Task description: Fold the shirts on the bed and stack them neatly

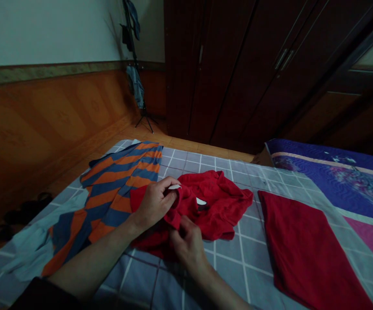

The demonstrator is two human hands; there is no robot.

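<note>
A crumpled red garment [218,202] lies bunched on the checked bed sheet [231,275], with small white patches, perhaps tags, showing near its middle. My left hand [160,200] pinches a fold of it at the upper left, thumb and fingers closed. Just below and to the right, my right hand [188,241] is closed on the lower edge of the same cloth. Which part of the garment is between the fingers cannot be made out. To the right lies a folded red cloth [309,245], apart from both hands.
An orange and blue striped garment [118,185] is spread left of my hands, beside a pale blue cloth [34,241]. Beyond the bed stand a coat rack [134,64] and a dark wardrobe [231,64]. A purple floral mattress [341,168] is at the right.
</note>
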